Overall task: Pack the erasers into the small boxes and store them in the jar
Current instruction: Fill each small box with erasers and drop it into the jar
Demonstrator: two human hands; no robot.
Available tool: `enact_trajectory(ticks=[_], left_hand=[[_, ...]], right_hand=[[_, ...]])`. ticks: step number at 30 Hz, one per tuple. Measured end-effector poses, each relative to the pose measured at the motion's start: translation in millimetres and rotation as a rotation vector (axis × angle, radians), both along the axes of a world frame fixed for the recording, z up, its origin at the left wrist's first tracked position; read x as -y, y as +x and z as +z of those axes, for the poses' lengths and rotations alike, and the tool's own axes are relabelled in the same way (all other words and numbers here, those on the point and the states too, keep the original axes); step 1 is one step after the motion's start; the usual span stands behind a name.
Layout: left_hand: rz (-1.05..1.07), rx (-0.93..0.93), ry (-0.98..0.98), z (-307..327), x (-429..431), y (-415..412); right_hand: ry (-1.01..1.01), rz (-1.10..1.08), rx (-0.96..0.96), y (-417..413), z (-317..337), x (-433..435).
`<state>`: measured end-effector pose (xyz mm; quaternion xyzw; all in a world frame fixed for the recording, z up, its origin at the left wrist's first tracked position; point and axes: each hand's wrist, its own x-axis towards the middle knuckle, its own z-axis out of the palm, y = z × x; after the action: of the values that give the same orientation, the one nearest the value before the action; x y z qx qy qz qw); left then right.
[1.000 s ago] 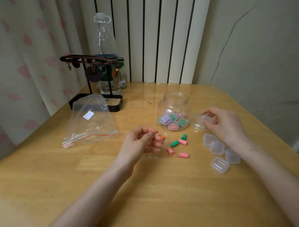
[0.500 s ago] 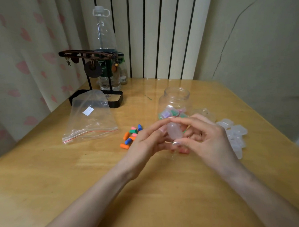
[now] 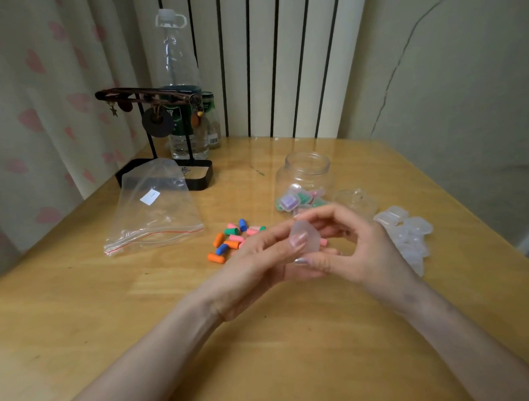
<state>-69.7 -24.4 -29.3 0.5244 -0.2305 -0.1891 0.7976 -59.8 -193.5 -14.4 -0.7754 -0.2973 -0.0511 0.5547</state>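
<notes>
surface: wooden table point(image 3: 111, 328), jar point(image 3: 307, 172) on it | room: heart-print curtain point(image 3: 26, 119), cracked wall point(image 3: 453, 107)

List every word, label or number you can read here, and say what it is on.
Nothing reads clearly.
White sticker on the plastic bag: print too blurred.
Barcode on the small bottle: digits too small.
Green label on the large bottle: partly hidden, blurred.

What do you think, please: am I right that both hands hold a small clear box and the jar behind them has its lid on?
Not quite: the head view shows the jar open, its lid lying beside it. The left hand and right hand do hold the small clear box.
</notes>
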Motion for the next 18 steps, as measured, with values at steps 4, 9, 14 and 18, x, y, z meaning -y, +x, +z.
enact_trajectory(ticks=[4,9,14,18], left_hand=[[0.128,0.015,0.006,-4,-2,0],[0.083,0.023,0.060,-6,-1,0],[0.090,0.026,0.070,-7,-1,0],[0.122,0.017,0.078,-9,0,-2]], right_hand=[[0.101,0.144,-0.187,7,-3,3],[0.098,0.261,-0.336,14,-5,14],[0.121,0.334,-0.445,16,-6,17],[0.134,0.323,-0.434,17,-10,16]])
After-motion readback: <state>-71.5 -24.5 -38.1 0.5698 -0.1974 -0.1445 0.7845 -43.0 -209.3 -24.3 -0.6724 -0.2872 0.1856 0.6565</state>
